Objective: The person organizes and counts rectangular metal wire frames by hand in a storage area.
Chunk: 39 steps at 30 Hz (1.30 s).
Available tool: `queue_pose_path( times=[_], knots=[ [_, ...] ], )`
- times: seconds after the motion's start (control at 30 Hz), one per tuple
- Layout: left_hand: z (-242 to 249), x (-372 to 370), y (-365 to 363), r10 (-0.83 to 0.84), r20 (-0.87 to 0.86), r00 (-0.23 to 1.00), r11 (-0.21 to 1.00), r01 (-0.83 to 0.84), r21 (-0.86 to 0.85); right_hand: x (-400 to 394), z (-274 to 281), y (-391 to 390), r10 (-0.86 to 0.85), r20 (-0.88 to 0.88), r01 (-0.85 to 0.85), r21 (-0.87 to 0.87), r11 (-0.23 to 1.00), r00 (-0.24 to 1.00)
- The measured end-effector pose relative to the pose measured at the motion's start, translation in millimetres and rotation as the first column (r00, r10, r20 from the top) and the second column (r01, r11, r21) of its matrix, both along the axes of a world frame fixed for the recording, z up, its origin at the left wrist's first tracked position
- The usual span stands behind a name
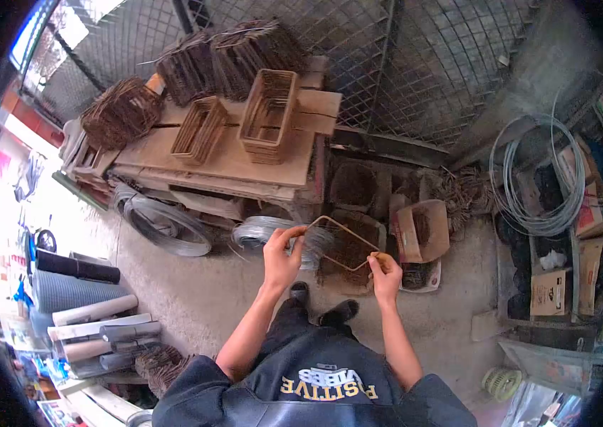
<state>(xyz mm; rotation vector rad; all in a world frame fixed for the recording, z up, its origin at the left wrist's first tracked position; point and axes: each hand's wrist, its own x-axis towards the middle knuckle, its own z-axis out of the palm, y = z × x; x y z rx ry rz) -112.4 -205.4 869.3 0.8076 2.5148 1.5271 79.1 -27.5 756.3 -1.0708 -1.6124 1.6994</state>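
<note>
A thin rectangular wire frame (348,231) with rounded corners is held up in front of me, tilted, between my two hands. My left hand (284,257) pinches its left end between thumb and fingers. At the opposite end, my right hand (385,277) grips the wire with thumb and fingertips. Below the frame, on the floor, stands a container (335,278) of dark brown material, partly hidden by the frame and hands. Stacks of similar rectangular wire frames, one taller (268,117) and one lower (200,132), sit on the wooden table ahead.
The wooden table (146,158) also bears dark bundled frames (122,110) at its back. Coils of wire (166,222) lie beneath it. A cardboard box (422,231) stands right of the container. Mesh rolls (77,290) are piled left; another wire coil (538,174) hangs right.
</note>
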Motion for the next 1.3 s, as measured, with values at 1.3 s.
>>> queue_pose_path(
  times=[1.3],
  knots=[
    [91,-538,-38,-0.345,-0.417,0.841,0.905,0.179,-0.387,-462,174,-191,0.288,0.175,-0.277,0.888,0.367,0.941]
  ],
)
